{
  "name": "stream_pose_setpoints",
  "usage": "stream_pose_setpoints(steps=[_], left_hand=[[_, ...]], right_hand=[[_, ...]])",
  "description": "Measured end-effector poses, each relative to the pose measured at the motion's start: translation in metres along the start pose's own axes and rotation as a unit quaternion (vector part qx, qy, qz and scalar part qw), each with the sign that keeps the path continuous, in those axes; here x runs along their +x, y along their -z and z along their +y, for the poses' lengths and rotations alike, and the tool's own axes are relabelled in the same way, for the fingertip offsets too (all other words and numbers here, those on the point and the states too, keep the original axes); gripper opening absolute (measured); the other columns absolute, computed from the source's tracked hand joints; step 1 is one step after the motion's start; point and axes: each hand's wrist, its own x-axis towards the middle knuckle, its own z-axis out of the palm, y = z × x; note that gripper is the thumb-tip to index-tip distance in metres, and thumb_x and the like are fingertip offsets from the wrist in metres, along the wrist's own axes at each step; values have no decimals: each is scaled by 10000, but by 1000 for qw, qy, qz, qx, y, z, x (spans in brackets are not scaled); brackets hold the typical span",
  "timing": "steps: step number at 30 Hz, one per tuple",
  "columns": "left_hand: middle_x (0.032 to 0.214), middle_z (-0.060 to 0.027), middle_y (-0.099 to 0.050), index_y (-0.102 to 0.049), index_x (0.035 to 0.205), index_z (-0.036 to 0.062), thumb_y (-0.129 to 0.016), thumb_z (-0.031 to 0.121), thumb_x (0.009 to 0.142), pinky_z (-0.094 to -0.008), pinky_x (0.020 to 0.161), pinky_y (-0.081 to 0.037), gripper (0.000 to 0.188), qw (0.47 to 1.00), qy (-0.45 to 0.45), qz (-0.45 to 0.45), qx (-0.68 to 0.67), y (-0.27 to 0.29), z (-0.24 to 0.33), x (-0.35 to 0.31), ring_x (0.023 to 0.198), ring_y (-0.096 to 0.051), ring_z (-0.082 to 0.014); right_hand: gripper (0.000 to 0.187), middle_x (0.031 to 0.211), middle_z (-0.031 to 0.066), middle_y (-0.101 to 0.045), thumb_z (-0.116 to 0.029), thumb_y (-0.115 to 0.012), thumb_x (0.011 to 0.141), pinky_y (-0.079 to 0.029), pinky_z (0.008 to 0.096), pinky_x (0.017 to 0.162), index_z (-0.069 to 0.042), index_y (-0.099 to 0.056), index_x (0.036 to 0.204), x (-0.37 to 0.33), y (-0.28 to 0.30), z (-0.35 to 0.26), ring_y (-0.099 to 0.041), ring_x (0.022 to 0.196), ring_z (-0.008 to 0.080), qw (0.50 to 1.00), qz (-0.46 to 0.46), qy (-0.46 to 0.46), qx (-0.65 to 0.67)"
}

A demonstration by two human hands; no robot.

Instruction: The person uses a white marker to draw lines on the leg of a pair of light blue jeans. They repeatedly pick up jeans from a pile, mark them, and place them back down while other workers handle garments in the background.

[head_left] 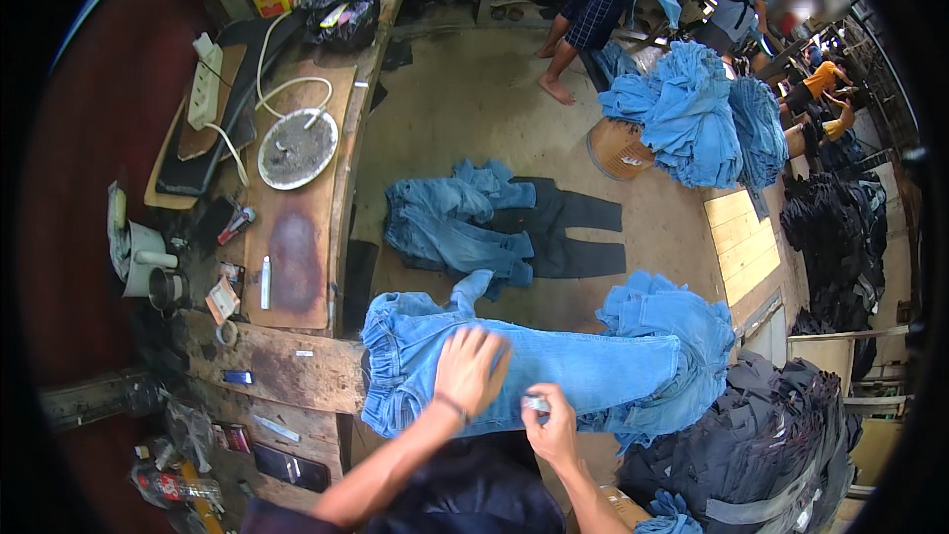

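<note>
A pair of light-blue jeans (583, 366) lies in front of me, its elastic waistband to the left and a leg stretched out to the right. My left hand (473, 373) is over the upper part of the jeans, fingers stretched out and slightly smeared by motion. It holds nothing. At the near edge of the leg my right hand (554, 427) is closed round a small whitish-grey piece (536, 402), too small to name exactly. The waistband end rests on a worn wooden board (277, 361). The far leg end lies over a heap of blue jeans (657, 311).
Jeans (445, 222) and dark trousers (573, 227) lie on the floor ahead. A round pan (297, 148), a power strip (205, 89) and a phone (292, 467) are on the left benches. Dark garments (736, 435) are bundled at right. Several people work farther back.
</note>
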Motion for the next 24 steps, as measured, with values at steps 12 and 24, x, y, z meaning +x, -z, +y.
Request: stream_pose_setpoints(steps=[12,24], left_hand=[[1249,11,-652,-727,1073,216,-753,301,915,-573,1149,-324,181,993,6,7,119,-15,0,-82,1286,-548,-245],[1068,-133,-697,-626,1132,29,-730,66,925,-420,801,-536,235,977,121,-31,-170,-6,26,-82,865,-698,-294]], right_hand=[[164,924,95,-748,-94,-792,907,-534,418,672,-54,-745,1058,25,-4,18,-631,737,287,969,-101,155,-162],[88,882,140,-656,-86,-688,985,-511,401,700,-28,-683,1050,29,19,5,-634,754,264,988,-139,-64,21]])
